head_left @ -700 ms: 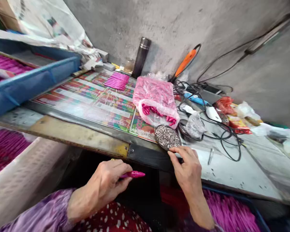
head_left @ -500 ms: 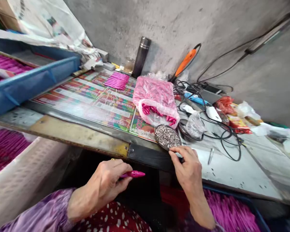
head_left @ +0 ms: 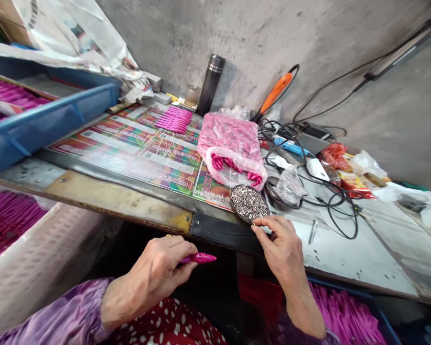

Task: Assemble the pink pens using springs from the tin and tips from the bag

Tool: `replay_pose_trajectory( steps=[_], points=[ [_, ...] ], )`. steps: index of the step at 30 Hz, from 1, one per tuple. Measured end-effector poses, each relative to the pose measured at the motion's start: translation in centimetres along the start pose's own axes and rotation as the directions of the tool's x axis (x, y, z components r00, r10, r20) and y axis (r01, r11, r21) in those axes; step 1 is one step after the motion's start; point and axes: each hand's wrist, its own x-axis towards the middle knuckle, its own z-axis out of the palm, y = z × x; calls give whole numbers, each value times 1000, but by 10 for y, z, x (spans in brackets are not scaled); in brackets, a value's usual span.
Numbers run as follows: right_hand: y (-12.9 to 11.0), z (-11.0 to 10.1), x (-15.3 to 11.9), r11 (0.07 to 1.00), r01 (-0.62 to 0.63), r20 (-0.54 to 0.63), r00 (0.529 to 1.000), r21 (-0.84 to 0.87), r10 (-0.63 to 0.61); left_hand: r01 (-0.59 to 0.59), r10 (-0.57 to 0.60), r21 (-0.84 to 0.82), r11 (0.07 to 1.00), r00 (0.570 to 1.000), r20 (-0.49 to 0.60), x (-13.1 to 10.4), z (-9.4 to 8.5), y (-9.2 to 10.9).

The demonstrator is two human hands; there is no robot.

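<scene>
Between the thumb and fingers of my left hand (head_left: 156, 270) is a magenta pen-shaped plastic piece (head_left: 205, 258), its tapered end pointing right, in front of the table edge. My right hand (head_left: 283, 249) is at the near rim of a round dark dish (head_left: 237, 218), thumb and forefinger pinched together. Whatever lies between those fingertips is too small to make out. Many small shiny metal pieces (head_left: 250, 201) fill the dish. Just behind it lies an open clear plastic bag (head_left: 232, 132) of pink parts.
A row of magenta pieces (head_left: 174, 119) lies farther back, near a dark thermos (head_left: 210, 84). Blue crate (head_left: 72, 117) stands at left, white crate (head_left: 53, 254) below it. Black cables (head_left: 330, 206) and an orange-handled tool (head_left: 277, 92) are at right. A blue-edged bin (head_left: 384, 316) holds magenta pieces.
Almost nothing differs. My right wrist has shifted slightly right while the fingertips stay at the dish rim; my left hand keeps its hold on the magenta piece.
</scene>
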Motion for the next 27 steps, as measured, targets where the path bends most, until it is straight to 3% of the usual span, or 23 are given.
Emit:
replay_pose_trajectory(
  steps=[12,18,23,27],
  points=[
    [-10,-1,-1,999,-32,-7,999,43,32,19,-19,14,1000,999,30,-3,3,-2],
    [-42,-3,-27,986,-41,-24,999,161,45,25,-26,8,1000,998,50,1,-1,5],
    [-80,2,-51,925,-55,137,991,377,3,25,-25,7,1000,997,75,7,-8,19],
    [-95,8,-58,855,-84,223,974,512,-37,-1,-3,55,998,997,72,8,-10,23]
  ],
)
